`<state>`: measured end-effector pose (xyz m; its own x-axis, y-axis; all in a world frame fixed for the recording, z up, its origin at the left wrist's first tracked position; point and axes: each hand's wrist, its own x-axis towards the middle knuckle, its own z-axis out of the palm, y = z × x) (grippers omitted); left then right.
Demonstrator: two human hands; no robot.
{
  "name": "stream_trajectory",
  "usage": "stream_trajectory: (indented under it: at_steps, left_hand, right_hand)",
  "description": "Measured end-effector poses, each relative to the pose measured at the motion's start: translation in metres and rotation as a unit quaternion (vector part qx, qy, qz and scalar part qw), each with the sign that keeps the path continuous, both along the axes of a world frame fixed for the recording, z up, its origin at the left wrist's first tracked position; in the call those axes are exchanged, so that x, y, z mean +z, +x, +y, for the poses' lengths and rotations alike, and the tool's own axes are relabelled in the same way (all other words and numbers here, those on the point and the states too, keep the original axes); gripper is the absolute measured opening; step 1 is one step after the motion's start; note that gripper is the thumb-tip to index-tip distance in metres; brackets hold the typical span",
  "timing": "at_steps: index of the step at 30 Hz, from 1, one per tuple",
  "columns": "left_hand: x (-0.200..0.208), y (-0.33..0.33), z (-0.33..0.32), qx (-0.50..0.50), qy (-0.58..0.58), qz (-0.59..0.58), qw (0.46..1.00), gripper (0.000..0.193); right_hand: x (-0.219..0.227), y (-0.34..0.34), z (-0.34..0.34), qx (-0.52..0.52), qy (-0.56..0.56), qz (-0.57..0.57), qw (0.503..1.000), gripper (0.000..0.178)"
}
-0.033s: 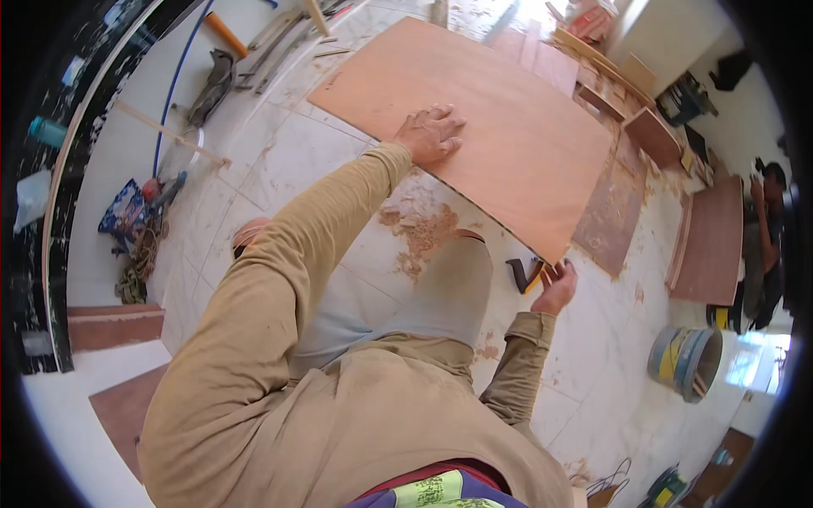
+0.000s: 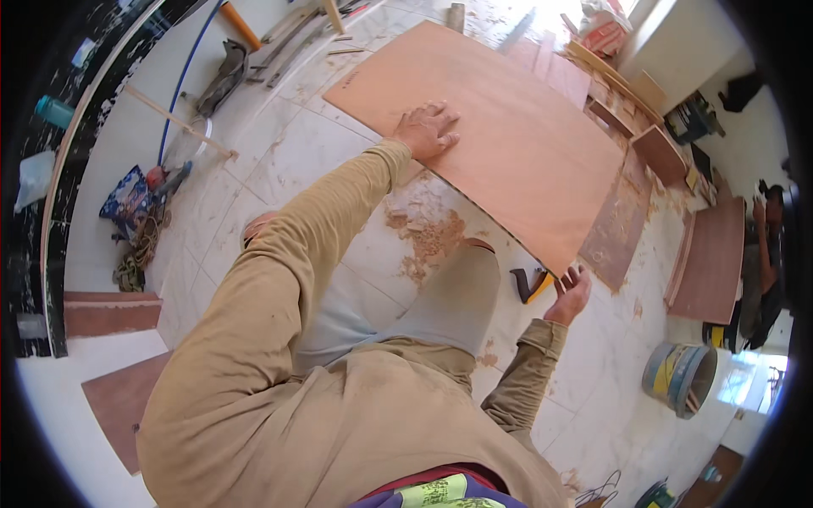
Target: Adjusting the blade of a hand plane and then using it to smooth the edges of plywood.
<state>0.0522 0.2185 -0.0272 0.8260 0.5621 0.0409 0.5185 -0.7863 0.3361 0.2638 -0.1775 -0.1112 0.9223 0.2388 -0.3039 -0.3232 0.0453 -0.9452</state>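
A large reddish-brown plywood sheet [image 2: 500, 127] lies at a slant in front of me. My left hand [image 2: 428, 131] rests flat on its near left part, fingers spread and holding nothing. At the sheet's nearest corner is my right hand [image 2: 571, 295], its fingers curled at the edge; the underside of that grip is hidden. Just left of those fingers, a black and yellow tool handle [image 2: 535, 288] shows on the floor, partly under the corner. Wood shavings [image 2: 423, 241] lie on the tiles between the sheet and my legs.
A bucket [image 2: 680, 378] holding wood pieces stands at right. Beyond it, brown boards [image 2: 707, 262] lean near a person [image 2: 765, 262] at the far right. Offcuts [image 2: 660, 157] lie behind the sheet. Bags and rope [image 2: 140, 224] lie along the left wall.
The view has shifted slightly. My right hand's fingers look a little looser and more spread at the sheet's corner. My left hand stays flat on the sheet.
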Motion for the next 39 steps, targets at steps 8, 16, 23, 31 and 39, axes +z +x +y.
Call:
stream_trajectory:
  at_steps: [8,16,23,31,39]
  left_hand:
    - [0.0,-0.082,0.115,0.517,-0.154,0.02,0.842,0.064]
    - [-0.094,-0.1,0.241,0.367,-0.313,-0.08,0.872,0.063]
    - [-0.169,-0.065,0.267,0.308,-0.473,-0.093,0.82,0.086]
    - [-0.265,-0.102,0.315,0.218,-0.712,-0.256,0.616,0.084]
    - [-0.199,-0.178,0.397,0.227,-0.741,-0.42,0.473,0.091]
  right_hand:
    - [0.058,0.06,0.068,0.229,-0.276,-0.257,0.898,0.061]
    - [0.07,0.042,0.079,0.031,-0.43,-0.289,0.855,0.058]
    - [0.151,0.024,0.088,0.035,-0.361,-0.308,0.88,0.053]
    - [0.357,-0.06,0.358,0.144,-0.376,-0.623,0.671,0.044]
    - [0.407,-0.045,0.559,0.297,-0.291,-0.58,0.701,0.046]
